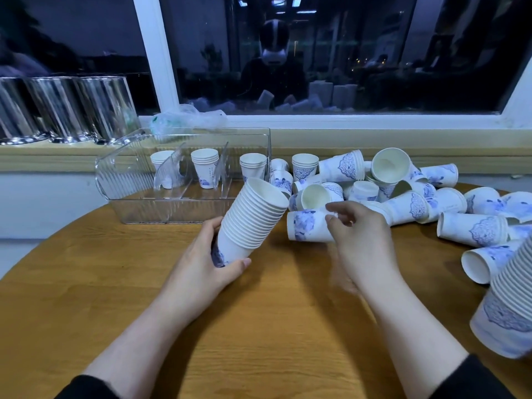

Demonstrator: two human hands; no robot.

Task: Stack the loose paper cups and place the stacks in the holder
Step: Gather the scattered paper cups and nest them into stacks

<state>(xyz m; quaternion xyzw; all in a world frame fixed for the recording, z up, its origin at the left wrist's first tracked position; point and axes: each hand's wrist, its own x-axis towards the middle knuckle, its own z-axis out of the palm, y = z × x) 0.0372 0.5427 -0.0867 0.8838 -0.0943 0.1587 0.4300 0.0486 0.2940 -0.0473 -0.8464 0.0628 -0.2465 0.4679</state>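
Observation:
My left hand (pixel 207 263) grips the base of a tall stack of white paper cups (pixel 253 217), tilted with its mouth up and to the right. My right hand (pixel 357 234) hovers over a cup lying on its side (pixel 308 226), fingers loosely curled near its rim and holding nothing. A pile of loose blue-patterned cups (pixel 403 191) covers the table's right half. The clear plastic holder (pixel 138 180) stands at the back left with three short stacks (pixel 205 165) inside its divided slots.
A second tall stack (pixel 509 306) lies at the right edge of the round wooden table (pixel 259 326). Shiny metal canisters (pixel 63 110) and a plastic bag (pixel 187 118) sit on the window ledge behind the holder.

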